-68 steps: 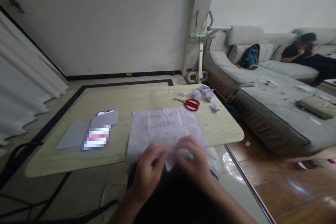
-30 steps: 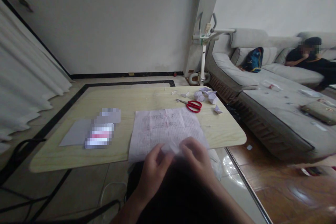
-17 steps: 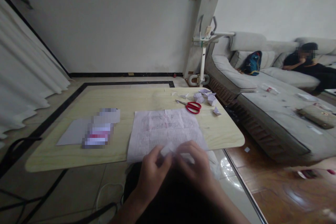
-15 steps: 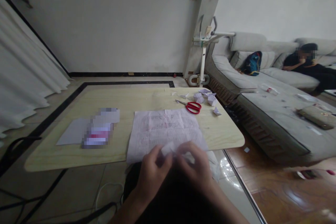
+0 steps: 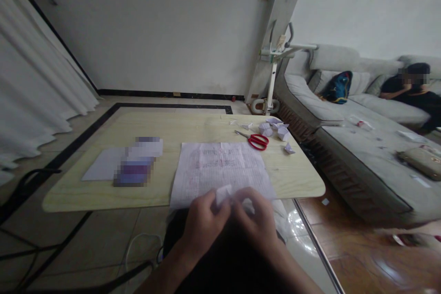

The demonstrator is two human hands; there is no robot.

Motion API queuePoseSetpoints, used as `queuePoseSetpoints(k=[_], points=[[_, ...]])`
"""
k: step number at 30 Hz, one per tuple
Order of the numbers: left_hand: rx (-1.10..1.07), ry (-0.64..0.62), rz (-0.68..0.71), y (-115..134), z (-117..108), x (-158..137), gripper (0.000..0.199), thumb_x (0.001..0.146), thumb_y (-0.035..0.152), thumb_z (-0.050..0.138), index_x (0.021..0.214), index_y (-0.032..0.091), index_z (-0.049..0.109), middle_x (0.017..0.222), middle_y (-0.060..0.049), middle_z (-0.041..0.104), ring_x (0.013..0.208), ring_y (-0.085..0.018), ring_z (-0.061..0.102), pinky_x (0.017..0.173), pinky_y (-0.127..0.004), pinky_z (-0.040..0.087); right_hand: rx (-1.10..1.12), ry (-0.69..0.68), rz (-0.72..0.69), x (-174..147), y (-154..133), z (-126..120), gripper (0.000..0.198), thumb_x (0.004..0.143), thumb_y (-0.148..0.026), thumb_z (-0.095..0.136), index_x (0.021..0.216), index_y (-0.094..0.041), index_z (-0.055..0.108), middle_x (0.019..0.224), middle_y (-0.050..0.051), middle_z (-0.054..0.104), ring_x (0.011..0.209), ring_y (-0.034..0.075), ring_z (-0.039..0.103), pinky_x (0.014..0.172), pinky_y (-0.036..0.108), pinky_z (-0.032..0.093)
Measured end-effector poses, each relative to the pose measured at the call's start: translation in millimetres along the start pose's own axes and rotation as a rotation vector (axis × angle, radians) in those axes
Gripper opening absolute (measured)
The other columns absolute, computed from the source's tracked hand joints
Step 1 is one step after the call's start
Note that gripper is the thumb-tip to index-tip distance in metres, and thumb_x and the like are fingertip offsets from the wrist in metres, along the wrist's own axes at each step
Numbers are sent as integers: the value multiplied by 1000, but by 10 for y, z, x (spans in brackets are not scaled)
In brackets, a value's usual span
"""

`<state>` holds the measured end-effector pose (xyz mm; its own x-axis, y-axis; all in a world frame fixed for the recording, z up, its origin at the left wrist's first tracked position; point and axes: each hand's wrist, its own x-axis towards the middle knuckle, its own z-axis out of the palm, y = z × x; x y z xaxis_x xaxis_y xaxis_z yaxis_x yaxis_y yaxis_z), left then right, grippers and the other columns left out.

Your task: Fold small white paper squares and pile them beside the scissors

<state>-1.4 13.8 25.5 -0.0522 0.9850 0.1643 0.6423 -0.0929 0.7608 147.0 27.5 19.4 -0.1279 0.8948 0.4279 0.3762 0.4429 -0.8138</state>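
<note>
Between my hands is a small folded piece of white paper (image 5: 223,194), over the near edge of the table. My left hand (image 5: 206,218) pinches it from the left, thumb and fingers closed. My right hand (image 5: 255,213) is closed at the paper's right edge, with thumb and forefinger together; my fingers partly hide the paper there. Under and beyond my hands lies a large printed sheet (image 5: 222,165) with fold creases, hanging slightly over the edge. Red-handled scissors (image 5: 257,141) rest past its far right corner. Several folded paper pieces (image 5: 283,133) sit beside the scissors.
The pale wooden table (image 5: 82,195) also bears white paper (image 5: 101,165) and a blurred-out object (image 5: 134,172) at left. To the right stands a grey sofa (image 5: 365,165) with a backpack (image 5: 339,87), a handbag (image 5: 420,158) and a seated person (image 5: 409,92). White exercise equipment (image 5: 272,78) stands behind.
The view has shifted slightly, so the room appears a little further right. Both hands keep hold of the small paper, which shows a bit more upright between them.
</note>
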Motion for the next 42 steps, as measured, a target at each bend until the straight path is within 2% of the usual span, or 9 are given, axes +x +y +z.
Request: queuePoseSetpoints(k=[12,22,25,28,33,34,36,39,42], points=[[186,116,149,-68,42,-14,24,83,26,57,60,21,55,50,-1,62,45,-17,60,45,-25,36,46,-47,25,0,13,19,9,83,-17,60,75,-19,59,69,1,63,64,16,59,62,27,49],[-87,-14,135,-93,-18,-40,19,89,31,54,77,19,62,60,0,66,53,-16,63,51,-23,45,104,-79,-81,-5,33,-12,8,85,-15,57,80,-19,62,77,3,64,71,17,60,65,28,49],[-96,0,111,-120,-2,-46,20,90,28,51,83,17,66,70,-4,71,64,-18,67,60,-25,50,88,-23,36,-22,74,-22,3,86,-22,60,86,-20,62,76,2,65,72,18,60,67,29,49],[-55,-71,174,-115,3,-58,19,89,26,51,83,18,67,67,-3,69,60,-17,64,59,-25,48,183,-85,176,-29,120,-15,22,86,-31,63,104,-20,64,85,4,67,79,20,63,72,31,51],[-16,-222,278,-269,-195,26,14,86,32,60,81,20,66,68,-1,68,61,-16,63,55,-24,48,262,-158,255,-20,176,-22,23,88,-40,61,77,-20,62,72,2,62,70,19,59,64,29,48],[-33,-169,283,-370,-297,74,12,87,30,59,89,20,66,78,-2,71,70,-17,66,62,-25,51,256,-126,270,-18,190,-29,23,87,-41,61,78,-20,62,71,1,61,68,19,58,61,28,47],[46,104,287,-644,-565,196,20,91,28,50,100,19,66,101,-8,71,96,-22,65,86,-33,51,243,-81,282,-15,222,-40,24,86,-43,62,78,-20,62,70,1,61,66,18,57,59,28,46],[355,475,176,-1125,-1033,371,26,90,38,50,93,17,66,108,-15,67,107,-30,60,96,-44,46,249,-66,284,-16,267,-28,25,86,-45,63,79,-21,63,70,1,62,66,18,57,59,27,45],[651,546,3,-1494,-1364,439,37,86,50,54,95,17,66,114,-18,64,114,-35,56,99,-49,43,268,-96,286,-23,293,12,25,87,-45,62,78,-21,63,71,1,62,67,18,58,59,27,45]])
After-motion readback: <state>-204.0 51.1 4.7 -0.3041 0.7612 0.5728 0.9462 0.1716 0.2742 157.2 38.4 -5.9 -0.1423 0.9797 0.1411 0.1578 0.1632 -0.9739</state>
